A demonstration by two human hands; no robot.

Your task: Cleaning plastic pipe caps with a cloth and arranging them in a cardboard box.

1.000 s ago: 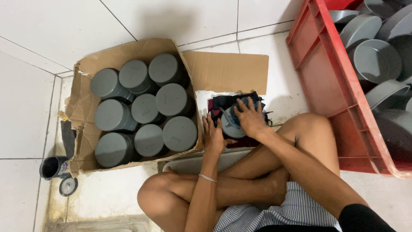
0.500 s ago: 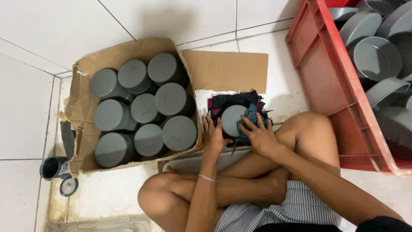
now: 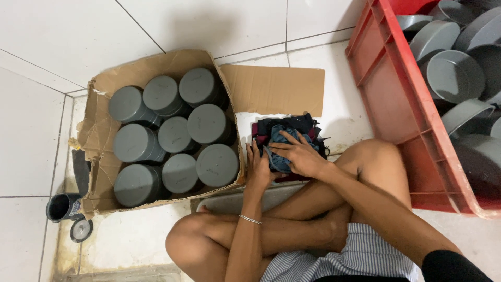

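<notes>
I sit cross-legged on a white tiled floor. A pile of dark rags (image 3: 292, 124) lies in front of my knees, with a blue cloth (image 3: 278, 137) bunched on top. My right hand (image 3: 298, 155) presses down on the blue cloth and grips it. My left hand (image 3: 258, 168), with a thin bracelet at the wrist, clasps the left side of the same bundle. Whatever lies under the cloth is hidden. Just left of my hands, an open cardboard box (image 3: 98, 137) holds several round grey plastic caps (image 3: 209, 123), packed flat side up.
A red plastic crate (image 3: 396, 104) at the right holds several loose grey caps (image 3: 459, 75). The box's flap (image 3: 276, 89) lies flat on the floor behind the rags. A grey tray (image 3: 235, 201) sits by my shin. A black pipe piece (image 3: 62, 206) and small lid (image 3: 81, 230) lie at left.
A grey cap showed between my hands earlier. My right hand has pulled the blue cloth over it, and the cap is now covered.
</notes>
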